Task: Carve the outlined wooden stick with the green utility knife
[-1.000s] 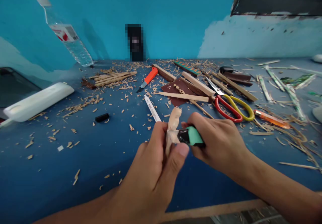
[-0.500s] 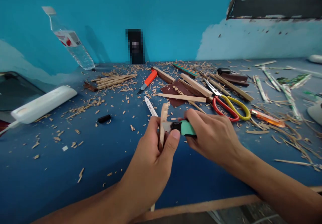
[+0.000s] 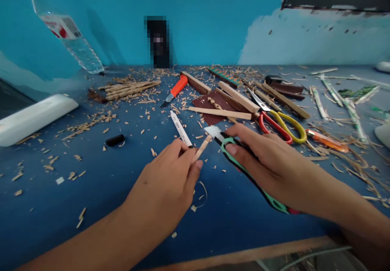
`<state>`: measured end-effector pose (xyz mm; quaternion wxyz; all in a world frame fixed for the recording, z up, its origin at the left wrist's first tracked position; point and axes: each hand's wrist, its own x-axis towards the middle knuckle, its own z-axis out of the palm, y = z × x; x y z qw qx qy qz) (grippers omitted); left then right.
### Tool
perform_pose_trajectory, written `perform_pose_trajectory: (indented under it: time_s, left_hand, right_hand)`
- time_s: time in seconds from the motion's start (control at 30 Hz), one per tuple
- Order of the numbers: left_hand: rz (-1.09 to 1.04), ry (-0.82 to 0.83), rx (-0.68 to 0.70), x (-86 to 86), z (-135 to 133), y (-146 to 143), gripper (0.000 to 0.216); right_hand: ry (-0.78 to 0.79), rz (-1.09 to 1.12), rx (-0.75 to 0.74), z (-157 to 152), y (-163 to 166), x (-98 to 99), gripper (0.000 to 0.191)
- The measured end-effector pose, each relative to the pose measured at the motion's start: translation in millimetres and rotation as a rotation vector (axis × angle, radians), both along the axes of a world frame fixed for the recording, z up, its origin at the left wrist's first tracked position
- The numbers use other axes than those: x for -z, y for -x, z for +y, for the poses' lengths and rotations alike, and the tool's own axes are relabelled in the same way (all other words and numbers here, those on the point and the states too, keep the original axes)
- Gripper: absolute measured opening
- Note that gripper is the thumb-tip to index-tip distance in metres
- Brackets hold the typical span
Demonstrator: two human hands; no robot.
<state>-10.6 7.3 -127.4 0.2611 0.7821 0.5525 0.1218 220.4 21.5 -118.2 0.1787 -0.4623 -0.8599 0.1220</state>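
Observation:
My left hand (image 3: 170, 177) is closed around a pale wooden stick (image 3: 202, 149); only its upper end shows beyond the fingers. In my right hand (image 3: 268, 157) is a green and black utility knife (image 3: 239, 163), its blade pointing up and left. The blade sits just above the stick's tip, slightly apart from it. Past my left fingers lies a white marker pen (image 3: 180, 128), and its black cap (image 3: 115, 140) is off to the left. Farther back rests an orange utility knife (image 3: 176, 89).
Scissors (image 3: 282, 126) with red and yellow handles lie right of centre, near an orange cutter (image 3: 327, 140). Wood strips (image 3: 239, 96) rest around brown sandpaper (image 3: 210, 100). Shavings litter the blue table (image 3: 100, 189). A water bottle (image 3: 70, 39) leans against the wall; a white object (image 3: 36, 118) lies left.
The knife blade has come off the stick's side, and the knife has turned to point up-left. The stick has tipped from upright to leaning right. The view has shifted slightly.

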Motion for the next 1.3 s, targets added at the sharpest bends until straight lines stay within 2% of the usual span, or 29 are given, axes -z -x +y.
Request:
perform_pose_trajectory:
  time_s: [0.07, 0.2, 0.3, 0.4, 0.57, 0.73, 0.9, 1.1, 1.3]
  left_hand:
    - [0.108, 0.000, 0.048, 3.9, 4.2, -0.2, 0.034]
    - [0.139, -0.072, 0.053, 12.0, 1.5, 6.0, 0.034]
    - [0.120, -0.151, 0.066, 16.8, -4.7, 15.7, 0.030]
    - [0.064, -0.195, 0.075, 20.1, -6.9, 22.4, 0.014]
    - [-0.001, -0.388, 0.163, 27.8, -4.9, 24.1, 0.012]
    - [-0.047, -0.377, 0.145, 36.4, -7.5, 27.4, 0.007]
    - [-0.054, -0.338, 0.130, 36.4, -9.1, 27.0, 0.006]
    - [-0.004, -0.400, 0.117, 36.7, -10.0, 23.6, 0.008]
    - [-0.060, -0.384, 0.102, 36.3, -11.7, 23.9, 0.012]
  right_hand:
    - [0.043, -0.043, -0.004, -5.0, -1.7, 3.6, 0.023]
    - [0.010, -0.155, 0.006, -11.6, -0.9, 14.3, 0.023]
    - [-0.008, -0.195, -0.016, -14.1, 5.2, 18.5, 0.020]
    - [-0.048, -0.195, -0.031, -14.7, 12.0, 19.8, 0.022]
    - [-0.051, -0.256, -0.012, -15.9, 18.9, 23.8, 0.020]
    - [-0.002, -0.253, -0.025, -20.4, 21.0, 23.9, 0.018]
    - [-0.002, -0.269, -0.024, -24.4, 21.6, 24.6, 0.018]
    - [-0.113, -0.354, 0.015, -32.6, 26.7, 24.3, 0.011]
    - [-0.258, -0.478, 0.003, -36.7, 34.7, 23.1, 0.017]
